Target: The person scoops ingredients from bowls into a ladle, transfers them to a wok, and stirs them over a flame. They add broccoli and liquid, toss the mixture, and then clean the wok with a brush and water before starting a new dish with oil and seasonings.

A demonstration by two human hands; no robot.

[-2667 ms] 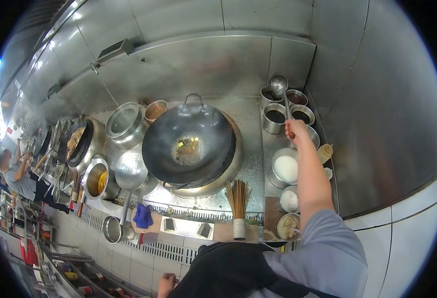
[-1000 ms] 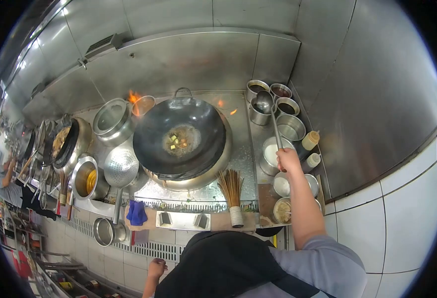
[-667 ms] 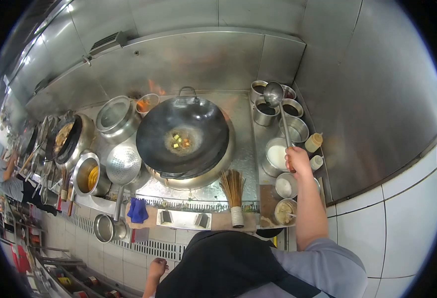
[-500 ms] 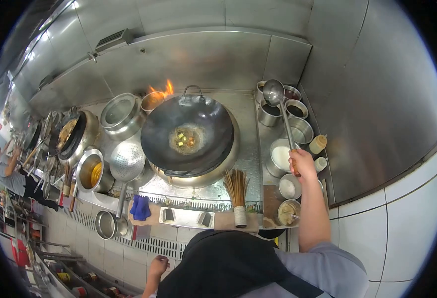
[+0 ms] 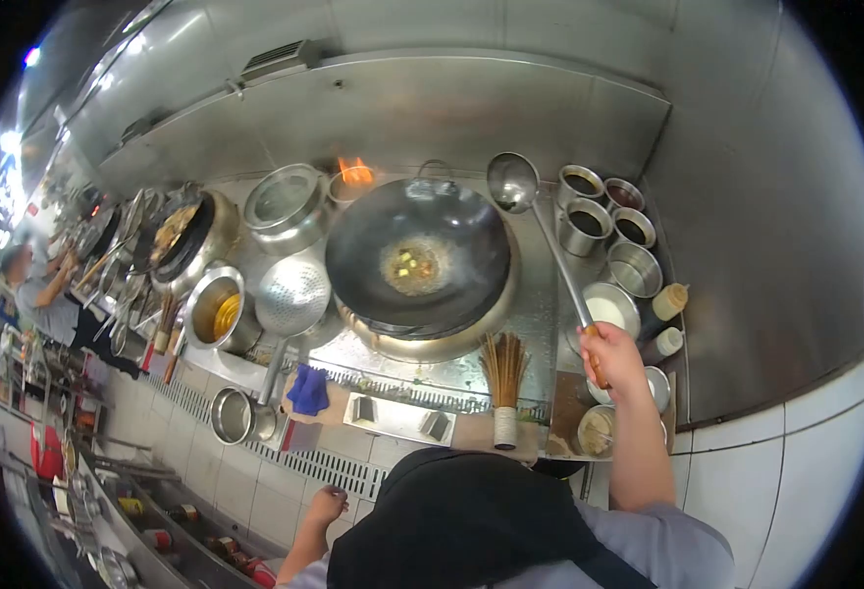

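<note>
- The right hand (image 5: pixel 610 355) has its fingers clamped round the handle end of a long ladle (image 5: pixel 540 236); the bowl hangs over the far right rim of the wok (image 5: pixel 417 260) — what it carries cannot be made out.
- The left hand (image 5: pixel 326 506) hangs low by the tiled front, fingers seemingly loosely curled, holding nothing.
- Steel pots (image 5: pixel 599 221) stand on the worktop (image 5: pixel 540 324) just right of the ladle — dark contents, no readable labels.
- A person's dark apron (image 5: pixel 461 535) hides the near edge.

A steel cooking range (image 5: pixel 530 294) is seen, on which a black wok (image 5: pixel 417 257) is set in the middle, round sauce pots (image 5: pixel 603 221) at the far right, and a bamboo brush (image 5: pixel 502 388) near.
</note>
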